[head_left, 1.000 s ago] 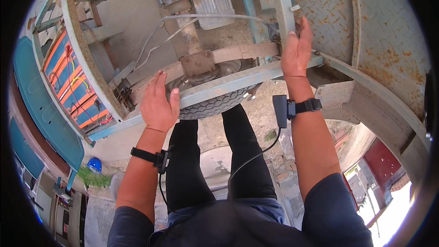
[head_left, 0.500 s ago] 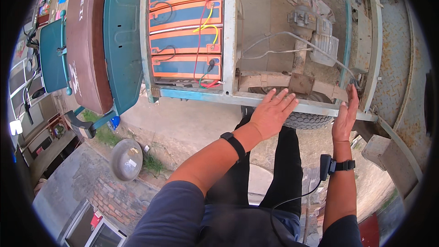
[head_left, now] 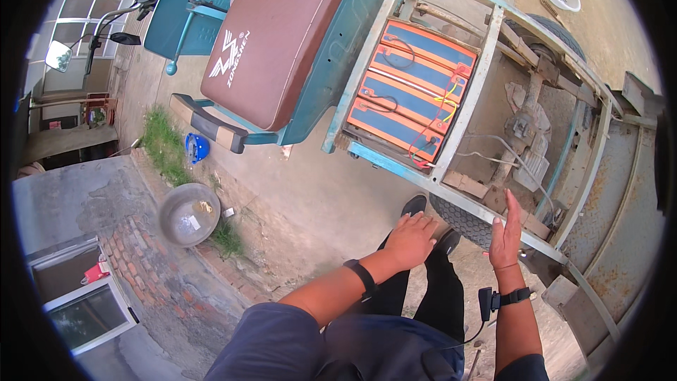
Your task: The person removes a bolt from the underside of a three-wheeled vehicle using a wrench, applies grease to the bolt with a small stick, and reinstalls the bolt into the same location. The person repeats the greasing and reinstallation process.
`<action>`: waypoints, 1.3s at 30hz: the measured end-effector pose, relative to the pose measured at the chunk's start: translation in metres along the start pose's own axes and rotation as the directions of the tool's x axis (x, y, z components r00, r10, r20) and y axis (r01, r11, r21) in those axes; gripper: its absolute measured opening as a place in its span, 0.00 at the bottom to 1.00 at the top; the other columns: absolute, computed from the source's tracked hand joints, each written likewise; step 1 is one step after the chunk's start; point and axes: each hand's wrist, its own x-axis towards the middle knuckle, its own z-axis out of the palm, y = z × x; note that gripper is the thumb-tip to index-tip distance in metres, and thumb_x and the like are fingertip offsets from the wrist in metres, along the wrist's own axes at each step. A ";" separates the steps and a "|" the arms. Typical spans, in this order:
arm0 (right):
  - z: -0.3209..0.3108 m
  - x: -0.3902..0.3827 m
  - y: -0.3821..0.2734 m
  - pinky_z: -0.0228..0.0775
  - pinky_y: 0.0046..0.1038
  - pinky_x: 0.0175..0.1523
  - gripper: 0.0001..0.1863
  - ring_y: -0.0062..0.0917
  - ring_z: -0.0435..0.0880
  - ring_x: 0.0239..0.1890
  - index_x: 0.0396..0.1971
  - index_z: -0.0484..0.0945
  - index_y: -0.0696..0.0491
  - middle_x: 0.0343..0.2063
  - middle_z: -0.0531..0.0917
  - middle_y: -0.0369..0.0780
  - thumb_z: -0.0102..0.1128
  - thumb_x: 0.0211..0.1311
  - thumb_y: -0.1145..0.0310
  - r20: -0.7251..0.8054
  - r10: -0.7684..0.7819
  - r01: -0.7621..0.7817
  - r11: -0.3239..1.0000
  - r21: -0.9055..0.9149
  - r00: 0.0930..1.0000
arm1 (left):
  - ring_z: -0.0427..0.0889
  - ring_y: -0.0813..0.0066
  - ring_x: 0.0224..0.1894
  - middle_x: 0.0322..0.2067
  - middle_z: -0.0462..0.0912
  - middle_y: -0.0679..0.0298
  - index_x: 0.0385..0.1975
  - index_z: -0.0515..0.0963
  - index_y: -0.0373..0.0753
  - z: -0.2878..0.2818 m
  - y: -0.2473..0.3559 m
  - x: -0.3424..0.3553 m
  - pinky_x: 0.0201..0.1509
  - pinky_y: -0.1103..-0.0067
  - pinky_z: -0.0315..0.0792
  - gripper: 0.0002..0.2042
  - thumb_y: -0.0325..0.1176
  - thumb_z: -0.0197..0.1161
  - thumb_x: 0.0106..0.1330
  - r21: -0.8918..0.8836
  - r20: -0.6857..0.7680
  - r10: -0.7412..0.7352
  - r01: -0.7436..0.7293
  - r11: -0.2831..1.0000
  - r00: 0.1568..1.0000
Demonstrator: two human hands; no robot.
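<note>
My left hand hangs over the ground in front of my legs, apart from the frame, its fingers loosely stretched and nothing in it. To the right, my right hand is raised with straight fingers and an open palm, close to the light blue-grey metal frame rail; whether it touches the rail I cannot tell. Behind that rail sit several orange-and-blue batteries side by side in the tricycle's frame. Red and yellow wires run across their right ends. A black tyre shows beneath the rail, between my hands.
A brown seat on a teal base stands left of the batteries. The axle and a grey cable lie in the right bay, beside a rusty cargo bed. A metal basin and blue helmet lie near the brick wall.
The view has swung to the left and farther back, showing more of the seat and wall. My left hand has come away from the rail; my right hand stays raised near it.
</note>
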 end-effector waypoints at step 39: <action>-0.060 -0.045 -0.114 0.79 0.38 0.47 0.19 0.42 0.88 0.42 0.53 0.81 0.51 0.41 0.88 0.46 0.49 0.76 0.55 0.246 -0.109 0.157 0.971 -0.183 0.963 | 0.75 0.63 0.66 0.64 0.76 0.54 0.66 0.69 0.30 -0.150 0.034 -0.159 0.71 0.68 0.66 0.22 0.39 0.50 0.80 -0.976 -0.211 -0.085 -0.205 0.078 0.974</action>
